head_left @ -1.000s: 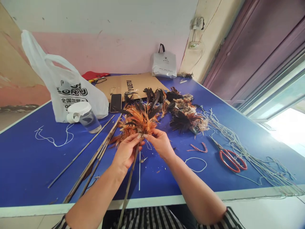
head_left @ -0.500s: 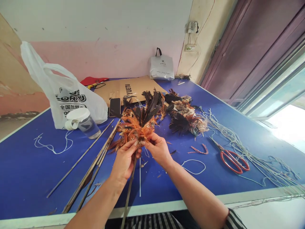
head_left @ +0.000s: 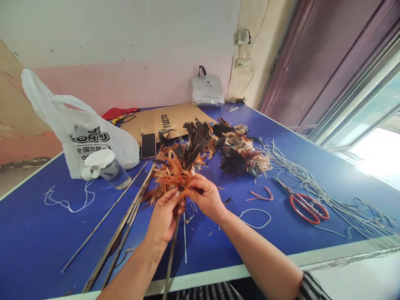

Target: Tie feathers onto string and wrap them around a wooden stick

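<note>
My left hand point(head_left: 164, 216) is closed round the top of a thin stick point(head_left: 171, 260), where orange feathers point(head_left: 170, 168) gather at its end. The stick slants down toward my lap. My right hand point(head_left: 206, 196) pinches orange feathers at the right side of that bunch, thumb and forefinger together. Dark feathers point(head_left: 195, 143) rise just behind the bunch; I cannot tell which of them belong to it. A pale thin strip point(head_left: 185, 239) lies on the table below my hands.
More feather bundles point(head_left: 240, 154) lie behind my right hand. Red-handled scissors point(head_left: 308, 207) and many cords point(head_left: 312, 187) are at right. Several sticks point(head_left: 128, 221), a lidded cup point(head_left: 108, 168), a plastic bag point(head_left: 93, 137) and a phone point(head_left: 148, 146) are at left. Cardboard point(head_left: 178, 118) lies behind.
My right hand has shifted slightly up and right from the binding point to the feathers' side. My left hand stays on the stick. The camera view has tilted a little.
</note>
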`<state>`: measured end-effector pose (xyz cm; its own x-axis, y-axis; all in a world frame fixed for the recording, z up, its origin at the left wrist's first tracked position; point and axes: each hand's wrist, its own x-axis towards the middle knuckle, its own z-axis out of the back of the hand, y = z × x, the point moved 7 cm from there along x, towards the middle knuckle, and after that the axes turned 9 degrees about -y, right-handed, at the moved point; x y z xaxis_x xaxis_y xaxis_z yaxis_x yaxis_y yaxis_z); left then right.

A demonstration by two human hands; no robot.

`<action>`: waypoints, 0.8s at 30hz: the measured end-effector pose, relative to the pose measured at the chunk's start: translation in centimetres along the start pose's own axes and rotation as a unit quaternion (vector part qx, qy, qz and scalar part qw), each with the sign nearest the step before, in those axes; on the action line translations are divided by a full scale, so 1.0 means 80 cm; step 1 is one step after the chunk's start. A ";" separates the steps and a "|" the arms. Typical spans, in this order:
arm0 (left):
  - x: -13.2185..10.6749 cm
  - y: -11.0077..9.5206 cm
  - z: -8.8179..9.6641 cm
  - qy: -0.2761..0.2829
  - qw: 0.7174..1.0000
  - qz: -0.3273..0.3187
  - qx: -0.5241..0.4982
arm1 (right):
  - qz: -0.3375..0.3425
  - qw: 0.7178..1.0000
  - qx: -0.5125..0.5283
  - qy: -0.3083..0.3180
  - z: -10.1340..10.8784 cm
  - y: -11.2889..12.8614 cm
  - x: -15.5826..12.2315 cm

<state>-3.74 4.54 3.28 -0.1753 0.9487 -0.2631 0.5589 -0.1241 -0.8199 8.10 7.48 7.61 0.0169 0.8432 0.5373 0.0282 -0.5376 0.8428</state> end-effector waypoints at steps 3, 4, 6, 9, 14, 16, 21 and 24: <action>0.000 -0.002 -0.001 -0.003 1.000 -0.005 -0.005 | -0.052 0.998 0.028 -0.005 -0.003 -0.008 0.000; 0.001 -0.003 -0.001 -0.006 1.000 -0.006 -0.006 | -0.073 0.996 0.041 -0.004 -0.004 -0.011 0.000; 0.002 -0.004 0.000 -0.018 1.000 -0.006 -0.011 | -0.122 0.990 0.073 0.000 -0.006 -0.019 -0.003; 0.003 -0.004 0.003 -0.037 0.999 -0.004 -0.019 | -0.183 0.980 0.071 -0.004 -0.007 -0.030 -0.008; 0.003 -0.006 0.004 -0.065 0.998 -0.014 -0.020 | -0.209 0.976 0.059 0.000 -0.011 -0.028 -0.011; 0.002 -0.006 0.004 -0.066 0.998 -0.013 -0.015 | -0.205 0.975 0.078 0.021 -0.016 -0.023 -0.010; 0.002 -0.004 0.003 -0.060 0.998 0.010 -0.002 | -0.220 0.973 0.064 0.018 -0.014 -0.023 -0.008; 0.003 -0.002 0.004 -0.055 0.998 0.020 0.009 | -0.243 0.966 0.090 0.019 -0.014 -0.026 -0.010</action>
<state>-4.14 4.69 3.21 -0.2416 0.9052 -0.3498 0.5535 -0.1675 -0.8158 6.92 7.92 5.50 -0.0777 0.9934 0.0838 0.1964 -0.0671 0.9782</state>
